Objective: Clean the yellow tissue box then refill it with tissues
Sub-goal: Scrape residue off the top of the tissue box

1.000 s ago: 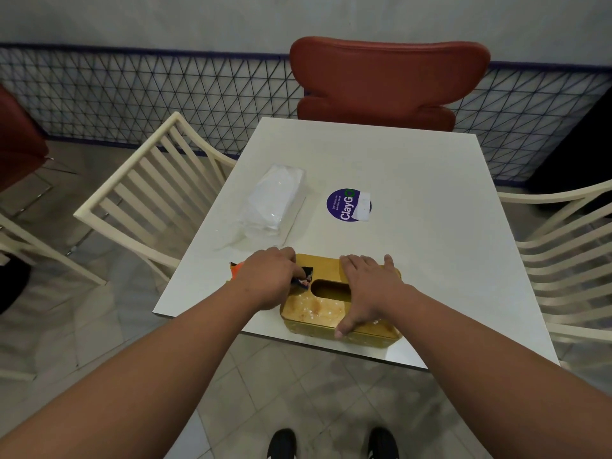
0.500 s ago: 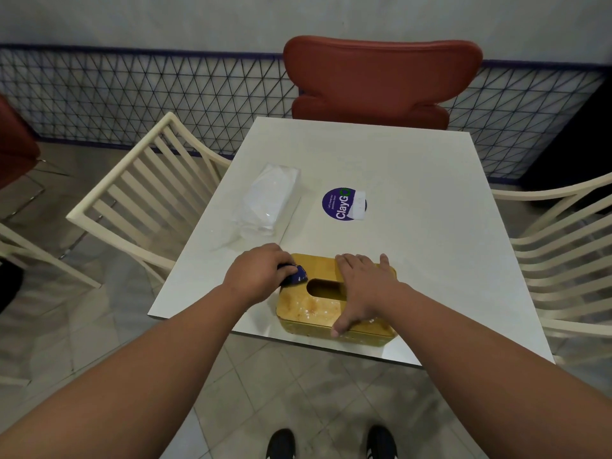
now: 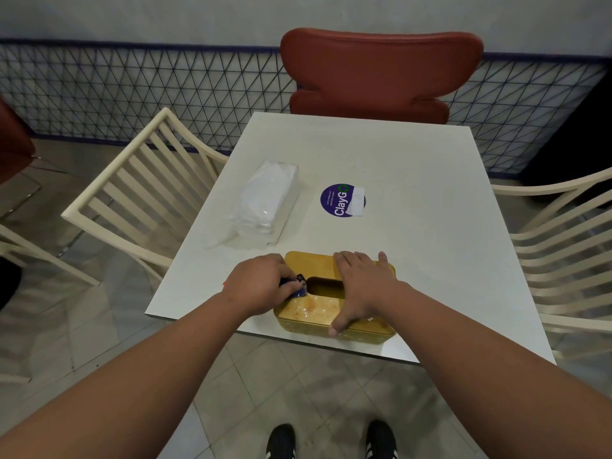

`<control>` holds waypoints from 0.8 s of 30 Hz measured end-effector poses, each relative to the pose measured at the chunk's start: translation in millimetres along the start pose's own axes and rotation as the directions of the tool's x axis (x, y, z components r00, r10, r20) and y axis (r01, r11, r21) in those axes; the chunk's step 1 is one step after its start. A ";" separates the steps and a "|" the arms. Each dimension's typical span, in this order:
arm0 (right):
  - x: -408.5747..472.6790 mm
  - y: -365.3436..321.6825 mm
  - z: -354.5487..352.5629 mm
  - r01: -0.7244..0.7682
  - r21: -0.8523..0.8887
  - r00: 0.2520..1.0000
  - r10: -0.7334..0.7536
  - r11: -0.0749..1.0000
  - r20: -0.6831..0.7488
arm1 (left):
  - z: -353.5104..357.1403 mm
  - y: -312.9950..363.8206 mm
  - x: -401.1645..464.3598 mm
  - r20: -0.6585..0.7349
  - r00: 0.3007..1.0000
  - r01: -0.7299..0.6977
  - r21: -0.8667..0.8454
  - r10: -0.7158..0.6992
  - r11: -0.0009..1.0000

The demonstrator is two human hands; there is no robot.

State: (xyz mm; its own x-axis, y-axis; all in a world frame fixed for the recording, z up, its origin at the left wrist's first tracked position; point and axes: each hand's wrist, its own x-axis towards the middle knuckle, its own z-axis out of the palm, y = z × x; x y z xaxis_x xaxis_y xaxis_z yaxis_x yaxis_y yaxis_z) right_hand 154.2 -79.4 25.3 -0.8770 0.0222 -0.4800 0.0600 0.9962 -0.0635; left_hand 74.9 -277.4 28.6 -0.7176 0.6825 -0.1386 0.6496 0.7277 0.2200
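Observation:
The yellow tissue box (image 3: 316, 311) lies near the front edge of the white table (image 3: 414, 180). Its lid has an oval slot and a smeared, crumb-speckled patch on the near left. My left hand (image 3: 261, 284) grips a dark blue cloth (image 3: 299, 286) against the lid, just left of the slot. Fingers spread, my right hand (image 3: 359, 286) lies flat over the box's right half, its thumb on the front edge. A clear-wrapped pack of white tissues (image 3: 261, 205) sits behind the box to the left.
A round purple sticker (image 3: 342, 200) is stuck on the table's middle. Cream slatted chairs (image 3: 139, 187) stand on both sides, and a red chair (image 3: 381, 74) at the far end. A small orange thing (image 3: 224, 283) peeks out left of my left wrist.
My left hand has slid the cloth a little toward me along the lid's left part. The right hand and the box have stayed put.

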 end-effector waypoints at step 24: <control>-1.1 1.4 2.4 0.004 0.021 1.000 -0.003 1.000 -0.008 | 6.0 -9.1 -15.8 -0.080 0.995 0.047 -0.077 -0.054 0.996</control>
State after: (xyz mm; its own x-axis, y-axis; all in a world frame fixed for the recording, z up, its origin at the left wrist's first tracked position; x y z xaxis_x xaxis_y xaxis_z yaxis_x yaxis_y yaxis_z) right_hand 156.4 -78.3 23.7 -0.8809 0.0195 -0.4729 0.0670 0.9942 -0.0838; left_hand 81.8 -294.4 23.0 -0.7691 0.6350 -0.0725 0.5937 0.7519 0.2866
